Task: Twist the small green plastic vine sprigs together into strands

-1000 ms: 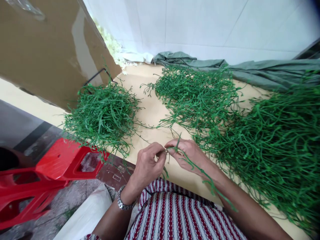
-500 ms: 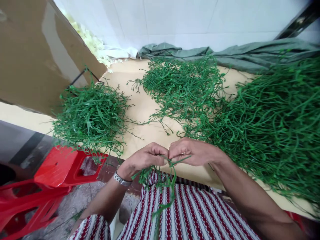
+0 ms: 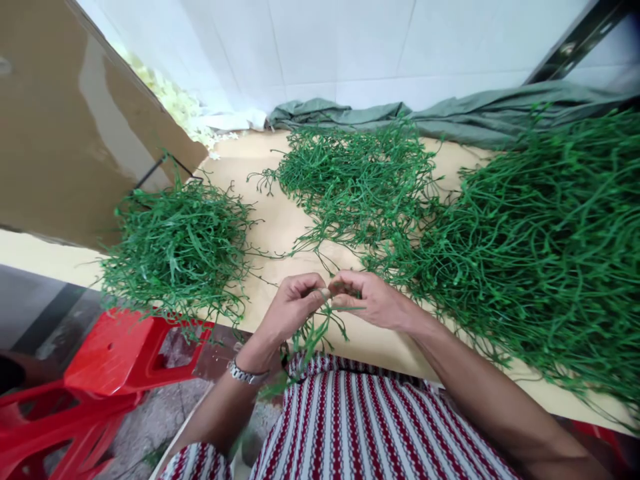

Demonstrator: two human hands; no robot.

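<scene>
- Green sprigs point(image 3: 316, 335), thin-stemmed, hang just below the meeting fingertips, over the near edge of the table point(image 3: 273, 223); their lower ends blur in front of the shirt point(image 3: 350, 427).
- Left hand point(image 3: 290, 307): thumb and forefinger pinched together, tips on the upper part of the sprigs; most of the bunch drops beneath this hand.
- Right hand point(image 3: 373, 300): thumb and forefinger curled towards each other, a small gap between them. Some green shows inside the curl and a thin blade lies by the thumb; cannot tell whether it is firmly gripped.
- Fingertips of both hands nearly meet, the upper stems at that point; exact contact too small to make out.
- Left pile point(image 3: 175, 250): loose green stems beyond the left hand, some drooping over the table edge above a red stool point(image 3: 107, 360).
- Middle pile point(image 3: 355, 180): past the hands, well apart from the left pile apart from a few stray stems between.
- Right pile point(image 3: 545, 260): largest, beside the right forearm, running into the middle pile.
- Cardboard point(image 3: 55, 127) behind the left pile; grey-green cloth point(image 3: 450, 125) bunched along the wall point(image 3: 340, 47).
- Metal watch point(image 3: 245, 375) on left wrist.
</scene>
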